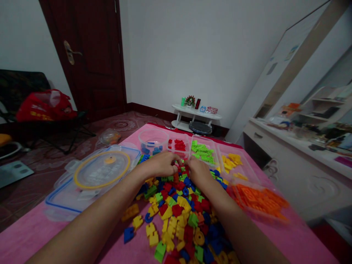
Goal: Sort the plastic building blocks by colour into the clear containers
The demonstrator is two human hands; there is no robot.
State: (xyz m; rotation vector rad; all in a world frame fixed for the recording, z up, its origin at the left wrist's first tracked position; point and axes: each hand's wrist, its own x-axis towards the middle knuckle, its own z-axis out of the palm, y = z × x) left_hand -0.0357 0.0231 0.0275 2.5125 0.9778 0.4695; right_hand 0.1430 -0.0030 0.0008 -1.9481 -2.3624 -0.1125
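Beneath the left hand and the right hand spreads a loose heap of hard plastic blocks, notched, square-edged or ring-shaped, in yellow, red, blue and green. Both hands bend their fingers down at the heap's far part; whether either grips a block, I cannot tell. Just beyond the left hand stands a clear round tub with blue pieces inside. Past the right hand, ridged lime-green pieces fill a see-through box; to its right lie chunky yellow pieces and, nearer, orange pieces. Left of the left hand, a round lid ringed in yellow overlaps a blue-edged rectangular lid. Under everything runs soft-looking pink cloth.
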